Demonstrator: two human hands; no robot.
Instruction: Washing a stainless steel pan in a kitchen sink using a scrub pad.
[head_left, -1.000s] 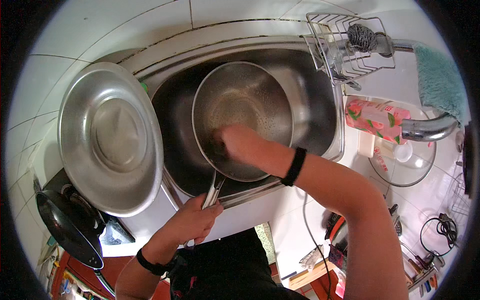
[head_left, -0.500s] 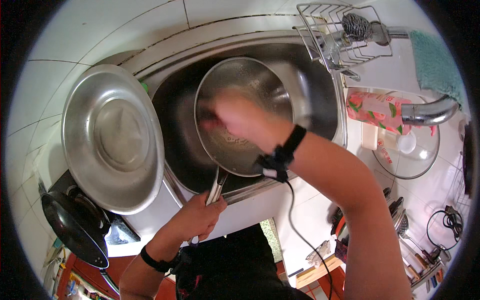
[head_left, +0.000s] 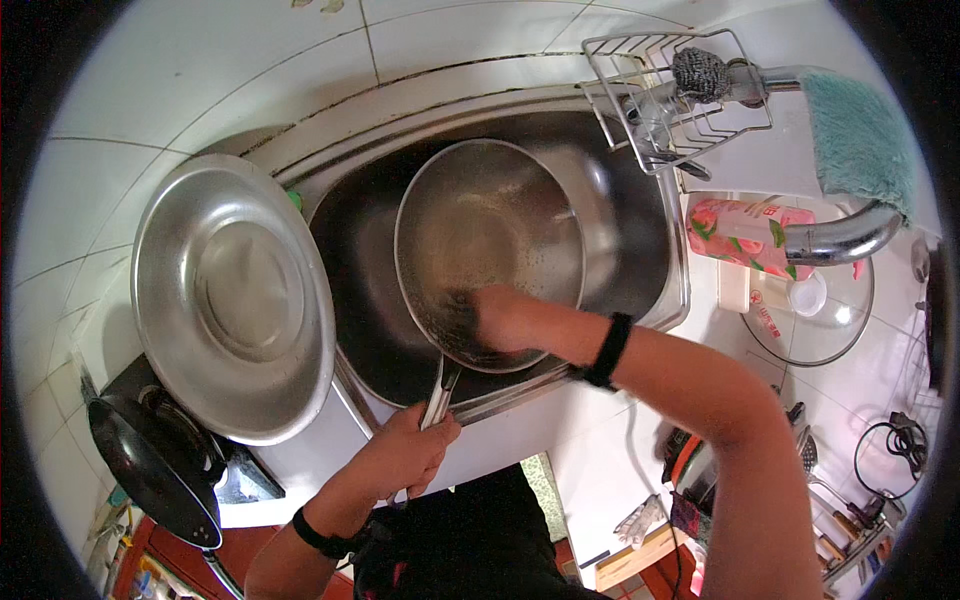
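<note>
A metal wok [head_left: 485,215] with a long handle lies tilted in the sink [head_left: 355,255], its wet inside showing droplets. My left hand [head_left: 415,450] is closed around the wok's handle [head_left: 440,395] at the sink's front edge. Inside the wok, my right hand [head_left: 505,318] presses low against the near wall with its fingers curled. A dark patch shows at its fingertips; whatever the hand holds is hidden.
A large metal basin [head_left: 310,340] stands left of the sink, above a black frying pan [head_left: 150,470]. At right are a wire rack [head_left: 690,125] holding a steel scrubber [head_left: 702,75], a teal cloth [head_left: 855,140], a pink patterned pouch [head_left: 745,235] and a glass lid [head_left: 835,330].
My right hand has moved from the wok's middle down toward its near wall. My left hand keeps hold of the handle. The whole view has shifted slightly.
</note>
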